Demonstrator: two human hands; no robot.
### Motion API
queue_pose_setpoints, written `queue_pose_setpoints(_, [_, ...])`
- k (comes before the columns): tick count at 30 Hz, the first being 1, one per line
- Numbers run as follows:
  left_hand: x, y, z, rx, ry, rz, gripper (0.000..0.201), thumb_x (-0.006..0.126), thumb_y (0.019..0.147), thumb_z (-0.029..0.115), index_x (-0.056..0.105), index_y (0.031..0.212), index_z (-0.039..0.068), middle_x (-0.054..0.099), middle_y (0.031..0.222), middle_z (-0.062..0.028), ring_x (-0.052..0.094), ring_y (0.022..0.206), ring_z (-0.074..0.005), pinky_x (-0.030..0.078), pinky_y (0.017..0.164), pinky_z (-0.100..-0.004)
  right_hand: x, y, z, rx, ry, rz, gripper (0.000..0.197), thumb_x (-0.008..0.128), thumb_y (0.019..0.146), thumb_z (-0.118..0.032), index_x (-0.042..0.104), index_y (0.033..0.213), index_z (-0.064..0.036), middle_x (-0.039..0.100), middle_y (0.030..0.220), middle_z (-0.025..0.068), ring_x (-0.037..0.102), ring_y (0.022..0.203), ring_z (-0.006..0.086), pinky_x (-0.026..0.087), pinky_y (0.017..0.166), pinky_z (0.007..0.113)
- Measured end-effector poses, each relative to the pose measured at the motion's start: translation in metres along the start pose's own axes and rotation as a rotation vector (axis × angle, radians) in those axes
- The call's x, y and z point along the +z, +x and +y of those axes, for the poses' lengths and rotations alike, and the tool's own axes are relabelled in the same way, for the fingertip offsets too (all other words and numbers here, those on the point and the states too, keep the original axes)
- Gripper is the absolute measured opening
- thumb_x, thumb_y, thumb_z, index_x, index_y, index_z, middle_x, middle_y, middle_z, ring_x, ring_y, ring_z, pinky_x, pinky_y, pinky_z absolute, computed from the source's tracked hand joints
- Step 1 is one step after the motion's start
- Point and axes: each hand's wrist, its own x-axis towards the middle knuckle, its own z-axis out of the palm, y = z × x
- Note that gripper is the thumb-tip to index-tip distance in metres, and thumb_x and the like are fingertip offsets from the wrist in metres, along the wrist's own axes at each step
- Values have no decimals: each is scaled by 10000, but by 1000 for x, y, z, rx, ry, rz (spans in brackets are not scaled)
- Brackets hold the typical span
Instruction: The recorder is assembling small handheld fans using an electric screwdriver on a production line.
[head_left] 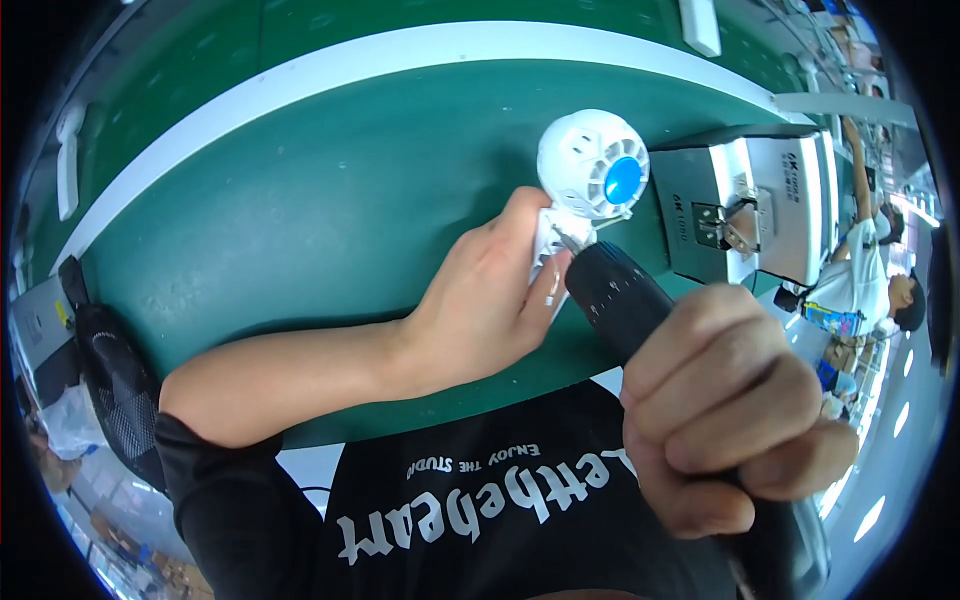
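My left hand (485,285) is closed around the handle of a white appliance (578,150), holding it above the green table. The appliance has a round vented head with a blue disc on its face, and a narrow white handle part below; its exact kind is unclear. My right hand (725,410) grips a black electric screwdriver (618,295) with a ringed collar, tilted up and to the left. Its bit points at the white handle just below the head, close to my left fingers. Whether a screw sits at the tip cannot be made out.
Silver boxes with a metal bracket-like piece (738,225) between them stand right of the appliance. A white strip (462,42) edges the green table (300,210) at the far side. A dark mesh item (118,385) lies at the left. People are at work at the far right.
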Motion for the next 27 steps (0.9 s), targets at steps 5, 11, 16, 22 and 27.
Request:
queue_pose_setpoints(5, [-4, 10, -4, -141, -86, -5, 207, 550, 954, 100, 449, 1103, -1, 618, 920, -109, 641, 766, -157, 507, 654, -298, -5, 1, -12, -110, 69, 241, 193, 671, 880, -167, 500, 906, -82, 499, 641, -12, 467, 403, 74, 389, 362, 201])
queue_pose_setpoints(11, [4, 15, 1, -186, -424, -28, 287, 518, 1002, 263, 459, 1134, 15, 611, 951, -79, 631, 750, -127, 511, 625, -275, -75, 18, -69, -145, 50, 220, 186, 668, 836, -191, 529, 820, -67, 496, 718, -7, 482, 448, 70, 395, 461, 229])
queue_pose_setpoints(16, [3, 10, 2, -184, -430, 15, 313, 529, 998, 282, 464, 1092, -10, 625, 877, -83, 643, 738, -131, 515, 640, -287, -96, 34, -68, -1, -409, 352, 190, 531, 913, -164, 458, 763, -74, 421, 675, 14, 411, 466, 90, 361, 499, 275])
queue_pose_setpoints(22, [0, 8, 1, -210, -383, -68, 308, 543, 994, 246, 456, 1177, 14, 609, 956, -82, 628, 763, -129, 506, 643, -266, -107, 46, -46, 215, -519, 253, 224, 470, 955, -179, 444, 760, -71, 399, 700, 27, 390, 454, 102, 347, 482, 273])
queue_pose_setpoints(27, [-3, 8, -2, -188, -353, -41, 323, 544, 994, 252, 453, 1191, 12, 612, 954, -79, 627, 760, -126, 505, 636, -264, -112, 58, -42, 313, -420, 277, 173, 504, 931, -144, 447, 792, -60, 416, 681, 23, 421, 467, 90, 373, 503, 274])
